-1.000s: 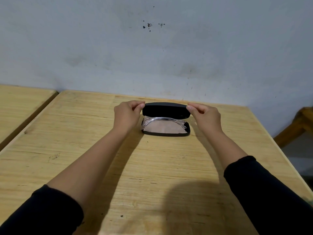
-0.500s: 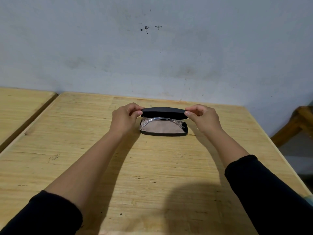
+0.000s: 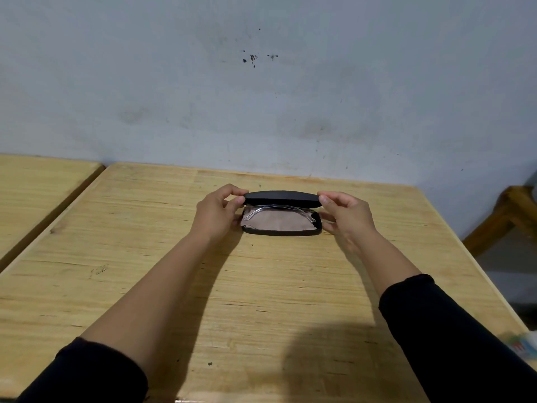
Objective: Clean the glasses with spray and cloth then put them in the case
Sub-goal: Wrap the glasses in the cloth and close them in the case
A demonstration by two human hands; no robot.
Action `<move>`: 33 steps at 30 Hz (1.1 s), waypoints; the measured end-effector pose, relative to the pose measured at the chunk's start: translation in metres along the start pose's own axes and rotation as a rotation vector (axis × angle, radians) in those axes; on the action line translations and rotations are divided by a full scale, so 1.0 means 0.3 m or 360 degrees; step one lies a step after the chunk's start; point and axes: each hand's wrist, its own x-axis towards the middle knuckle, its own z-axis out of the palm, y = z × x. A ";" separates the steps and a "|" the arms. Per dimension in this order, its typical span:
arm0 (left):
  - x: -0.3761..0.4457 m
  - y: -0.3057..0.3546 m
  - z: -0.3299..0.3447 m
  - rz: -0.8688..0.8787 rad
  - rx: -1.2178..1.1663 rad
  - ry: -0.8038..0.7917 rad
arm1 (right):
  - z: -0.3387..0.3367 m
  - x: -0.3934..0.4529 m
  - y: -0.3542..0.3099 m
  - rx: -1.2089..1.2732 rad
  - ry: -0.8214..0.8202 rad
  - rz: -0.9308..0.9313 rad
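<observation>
Near the far edge of the table (image 3: 145, 286), the left hand (image 3: 216, 212) and right hand (image 3: 347, 215) pinch the ends of the lid (image 3: 282, 197) of the case (image 3: 283, 231). The clear glasses (image 3: 277, 210) inside look light and fragile; the stiff lid is best held at its ends.

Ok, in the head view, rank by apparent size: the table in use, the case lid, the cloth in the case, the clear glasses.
1. table
2. case lid and cloth: look alike in extent, so no ranking; the lid is tilted, seen foreshortened
3. glasses, partly hidden under the lid
</observation>
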 end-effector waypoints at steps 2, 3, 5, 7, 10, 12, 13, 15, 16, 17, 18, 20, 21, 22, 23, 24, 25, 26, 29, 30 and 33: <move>-0.002 0.000 0.002 -0.0008 -0.0018 0.0014 | 0.001 -0.001 0.003 0.0008 0.0004 0.0006; -0.003 -0.002 0.003 -0.0005 -0.0013 0.0021 | 0.001 -0.001 0.007 0.0020 0.0005 0.0007; -0.004 -0.008 0.005 0.0005 0.0012 0.0031 | 0.002 -0.004 0.011 0.0054 0.0007 0.0009; -0.007 -0.011 0.005 0.0018 0.0028 0.0035 | 0.003 -0.007 0.012 0.0071 0.0024 0.0013; -0.010 -0.011 0.003 0.0017 0.0042 0.0025 | 0.004 -0.015 0.017 0.0105 0.0030 0.0004; -0.015 -0.010 0.001 0.0009 0.0033 0.0005 | 0.004 -0.024 0.020 0.0093 0.0033 -0.0004; -0.018 -0.012 0.000 0.0011 0.0035 -0.0003 | 0.003 -0.029 0.023 0.0082 0.0036 -0.0018; -0.022 -0.016 -0.003 0.0022 0.0050 -0.0013 | 0.000 -0.039 0.031 0.0062 0.0043 -0.0064; -0.024 -0.019 -0.004 0.0030 0.0069 -0.0018 | -0.001 -0.044 0.037 0.0040 0.0055 -0.0086; -0.026 -0.022 -0.005 0.0040 0.0121 -0.0022 | -0.002 -0.051 0.044 -0.0002 0.0070 -0.0104; -0.029 -0.026 -0.005 0.0051 0.0191 -0.0021 | -0.001 -0.059 0.054 -0.0050 0.0082 -0.0124; -0.035 -0.033 -0.001 0.0060 0.0301 0.0005 | 0.001 -0.071 0.077 -0.0157 0.0098 -0.0180; -0.040 -0.033 0.002 0.0055 0.0327 0.0018 | 0.002 -0.078 0.084 -0.0199 0.0102 -0.0204; -0.046 -0.034 0.005 0.0049 0.0345 0.0026 | 0.003 -0.082 0.089 -0.0231 0.0105 -0.0216; -0.051 -0.034 0.008 0.0041 0.0359 0.0031 | 0.003 -0.085 0.092 -0.0252 0.0109 -0.0221; -0.054 -0.035 0.008 0.0035 0.0370 0.0030 | 0.003 -0.089 0.092 -0.0267 0.0116 -0.0219; -0.058 -0.033 0.008 0.0033 0.0381 0.0026 | 0.002 -0.091 0.092 -0.0280 0.0124 -0.0214; -0.063 -0.032 0.005 0.0032 0.0386 0.0015 | 0.001 -0.095 0.093 -0.0299 0.0123 -0.0214; -0.078 -0.028 0.002 0.0035 0.0331 -0.0051 | 0.003 -0.103 0.094 -0.0388 0.0095 -0.0226; -0.083 -0.028 0.006 0.0031 0.0309 -0.0050 | 0.007 -0.105 0.095 -0.0417 0.0100 -0.0228; -0.078 -0.022 0.029 0.0032 0.0244 0.0035 | 0.018 -0.101 0.097 -0.0509 0.0145 -0.0249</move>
